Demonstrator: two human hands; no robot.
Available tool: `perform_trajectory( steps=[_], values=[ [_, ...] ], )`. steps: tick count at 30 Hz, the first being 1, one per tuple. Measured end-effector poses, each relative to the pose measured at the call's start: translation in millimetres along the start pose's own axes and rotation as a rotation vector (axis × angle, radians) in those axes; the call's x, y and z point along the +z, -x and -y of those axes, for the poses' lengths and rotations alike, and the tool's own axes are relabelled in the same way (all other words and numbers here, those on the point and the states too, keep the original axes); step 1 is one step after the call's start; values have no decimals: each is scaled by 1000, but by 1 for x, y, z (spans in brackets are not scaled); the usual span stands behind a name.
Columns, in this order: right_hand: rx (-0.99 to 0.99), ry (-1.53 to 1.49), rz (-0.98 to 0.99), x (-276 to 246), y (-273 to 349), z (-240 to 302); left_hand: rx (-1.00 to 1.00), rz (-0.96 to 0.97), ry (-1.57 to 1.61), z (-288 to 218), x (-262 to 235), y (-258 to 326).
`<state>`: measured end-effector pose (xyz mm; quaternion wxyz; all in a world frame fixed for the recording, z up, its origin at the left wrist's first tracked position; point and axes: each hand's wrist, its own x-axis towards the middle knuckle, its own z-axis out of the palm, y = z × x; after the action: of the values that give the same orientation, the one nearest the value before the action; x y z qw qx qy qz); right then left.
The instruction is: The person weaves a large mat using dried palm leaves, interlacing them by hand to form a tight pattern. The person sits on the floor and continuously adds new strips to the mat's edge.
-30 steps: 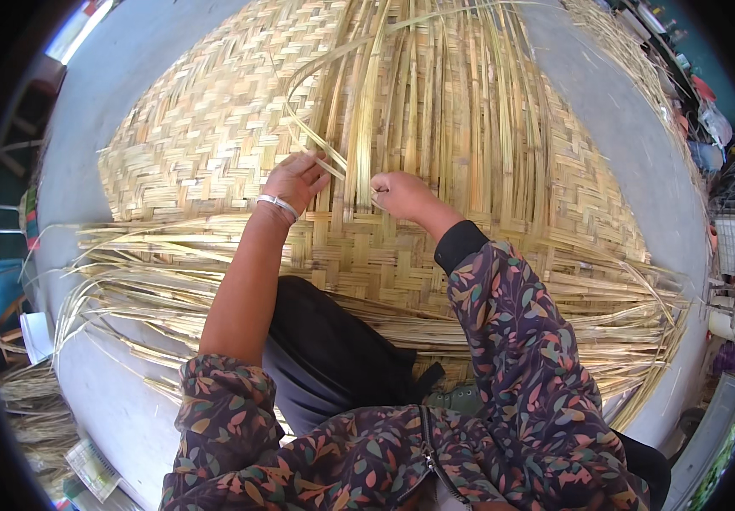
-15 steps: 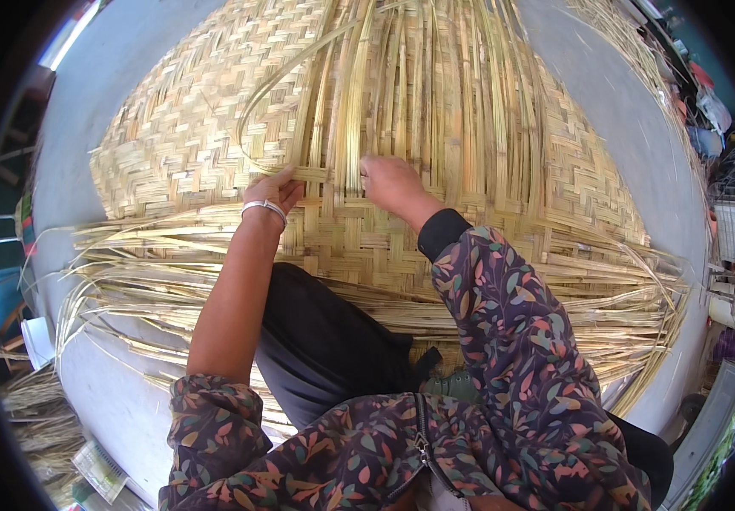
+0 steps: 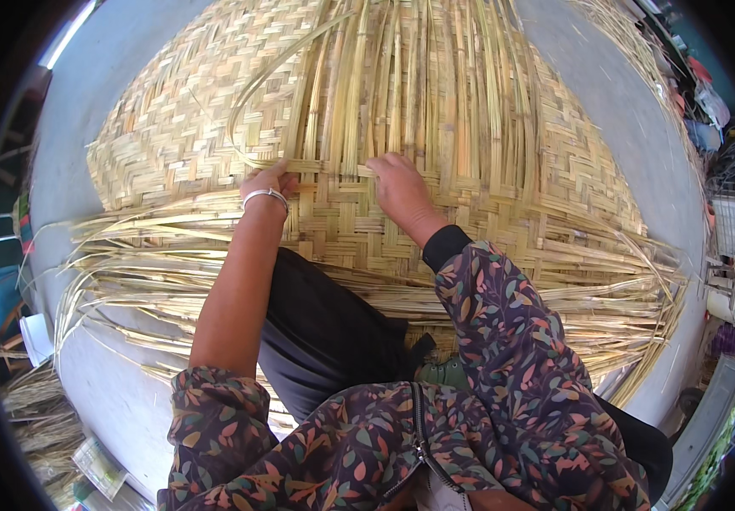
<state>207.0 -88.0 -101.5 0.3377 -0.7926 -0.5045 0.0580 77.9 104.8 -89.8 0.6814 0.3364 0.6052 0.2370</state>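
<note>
A large woven bamboo mat [image 3: 189, 111] spreads in front of me, with long bamboo strips [image 3: 444, 94] running lengthwise over its middle. My left hand [image 3: 269, 182], a silver bangle at its wrist, pinches a thin crosswise bamboo strip [image 3: 306, 165]. The tail of that strip bends up in a loop to the left of the lengthwise strips. A short way to the right, my right hand [image 3: 401, 189] is closed, its fingertips at the weave in line with the same strip. Its fingers hide what exactly they grip.
Loose strip ends [image 3: 155, 255] fan out at the mat's left, and more [image 3: 606, 298] at its right. My bent leg [image 3: 325, 341] in dark trousers rests at the near edge. Grey floor [image 3: 69, 179] surrounds the mat. Household clutter lines the right rim; a bundle of dry stalks [image 3: 40, 417] lies lower left.
My right hand has shifted slightly right, off the lengthwise strips it was at. The strip's loop has moved a little left, and its crosswise part now reaches between my hands.
</note>
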Motion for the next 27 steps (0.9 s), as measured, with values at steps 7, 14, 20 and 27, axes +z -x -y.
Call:
perform_trajectory(
  steps=[7, 14, 20, 27],
  values=[
    [-67, 76, 146, -3, 7, 3, 26, -9, -27, 2, -6, 15],
    [-71, 92, 119, -2, 1, 1, 304, 259, -974, 0, -5, 35],
    [-20, 119, 169, 1, -4, 1, 978, 299, -1852, -17, 30, 29],
    [17, 132, 210, -1, -4, 1, 684, 540, -1853, -30, 40, 13]
  ],
)
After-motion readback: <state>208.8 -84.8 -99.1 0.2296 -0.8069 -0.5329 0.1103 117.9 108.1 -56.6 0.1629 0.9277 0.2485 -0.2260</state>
